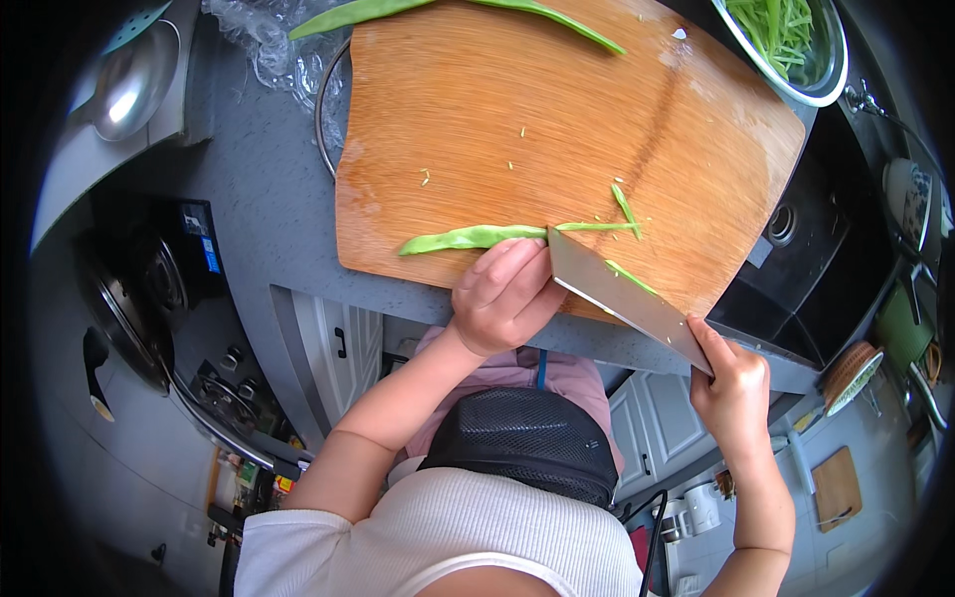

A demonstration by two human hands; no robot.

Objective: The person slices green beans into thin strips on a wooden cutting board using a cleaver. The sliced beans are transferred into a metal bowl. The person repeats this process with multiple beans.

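My left hand (509, 295) pins a flat green bean pod (470, 237) near the front edge of a wooden cutting board (477, 97). In my right hand (733, 388) is a cleaver (634, 298), its broad blade slanting across the board with the far tip at the pod, by my left fingertips. Thin green strips (625, 209) lie just beyond the blade, and another sliver (630, 276) shows along its upper edge. Small pale bits are scattered over the wood. Whole pods (358, 16) rest at the board's far edge, partly cut off by the picture's rim.
A metal bowl (832, 82) of shredded green beans stands at the far right, above a black sink (791, 276). Crumpled clear plastic (295, 56) lies left of the board on the grey counter (261, 164). Farther left are a black pan (123, 313) and a metal ladle (138, 82).
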